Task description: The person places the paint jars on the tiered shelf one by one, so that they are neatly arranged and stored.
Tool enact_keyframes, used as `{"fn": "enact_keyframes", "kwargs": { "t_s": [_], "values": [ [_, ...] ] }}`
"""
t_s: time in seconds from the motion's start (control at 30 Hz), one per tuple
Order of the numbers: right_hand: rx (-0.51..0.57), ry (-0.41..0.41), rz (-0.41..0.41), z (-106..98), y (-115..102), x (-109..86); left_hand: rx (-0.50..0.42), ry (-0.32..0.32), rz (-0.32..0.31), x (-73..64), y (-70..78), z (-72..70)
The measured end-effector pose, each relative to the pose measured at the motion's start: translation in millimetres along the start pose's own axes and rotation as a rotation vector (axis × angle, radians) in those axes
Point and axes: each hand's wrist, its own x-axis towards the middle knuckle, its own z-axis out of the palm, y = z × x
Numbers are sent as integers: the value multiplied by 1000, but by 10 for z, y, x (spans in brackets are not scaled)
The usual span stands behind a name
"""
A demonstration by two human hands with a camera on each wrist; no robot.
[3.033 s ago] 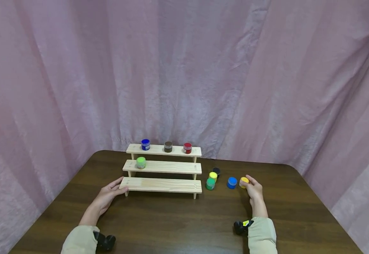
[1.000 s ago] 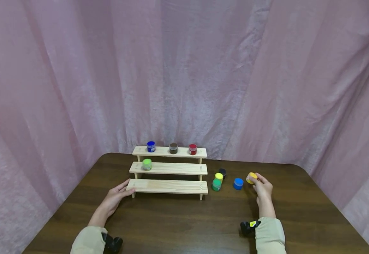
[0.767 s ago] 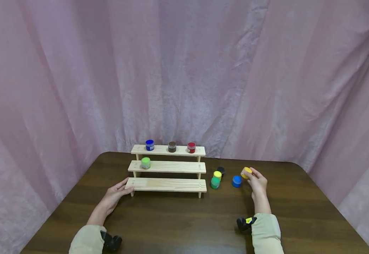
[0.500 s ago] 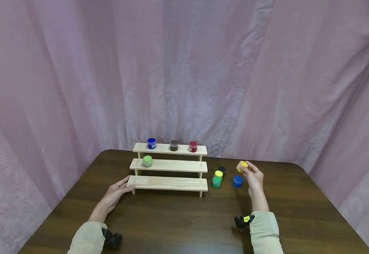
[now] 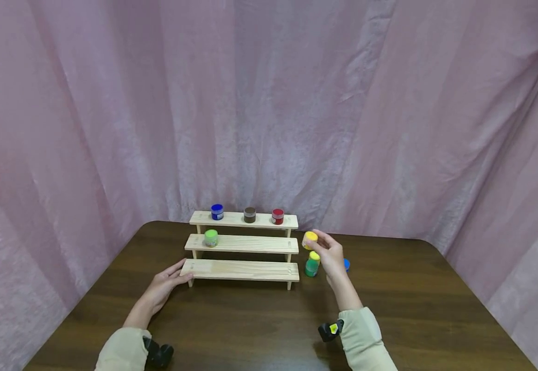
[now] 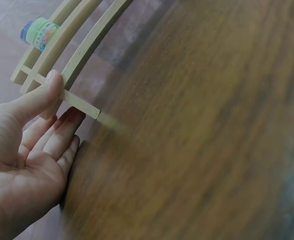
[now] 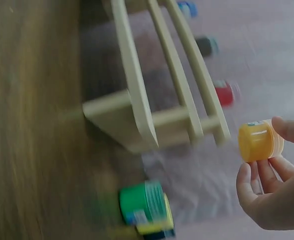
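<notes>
My right hand (image 5: 333, 260) pinches a yellow-orange paint jar (image 5: 310, 240) between thumb and fingers, raised just off the right end of the three-tier wooden rack (image 5: 238, 269). The right wrist view shows this jar tipped, its orange body (image 7: 254, 142) facing the rack. With thumb on top and fingers below, my left hand (image 5: 159, 292) grips the left end of the rack's lowest tier. Dark blue (image 5: 217, 212), brown (image 5: 249, 215) and red (image 5: 277, 217) jars stand along the top tier. A light green jar (image 5: 210, 238) sits at the middle tier's left.
On the brown table (image 5: 250, 330), right of the rack, a green jar (image 5: 312, 268) stands in front of a yellow jar (image 5: 314, 256). A blue jar (image 5: 346, 265) is partly hidden behind my right hand. Pink curtain (image 5: 269, 103) hangs behind the table.
My right hand has lifted the yellow-orange jar off the table and carried it left, past the blue jar, to the rack's right side. The left hand keeps its grip on the rack.
</notes>
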Motion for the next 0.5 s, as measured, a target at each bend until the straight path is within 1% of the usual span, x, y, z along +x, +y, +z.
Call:
{"fn": "enact_keyframes", "kwargs": {
  "t_s": [0.1, 0.2, 0.3, 0.4, 0.5],
  "values": [
    [-7, -67, -27, 175, -42, -32, -2, -2, -5, -5, 6, 7],
    [1, -107, -54, 326, -84, -35, -5, -3, -10, -10, 1, 10],
    [25, -119, -69, 437, -114, -31, 3, -3, -5, -2, -2, 2],
    [61, -124, -67, 519, -124, -33, 24, -2, 0, 9, 2, -13],
    [77, -142, -69, 584, -145, -16, 13, 1, -1, 15, 18, -12]
  ]
}}
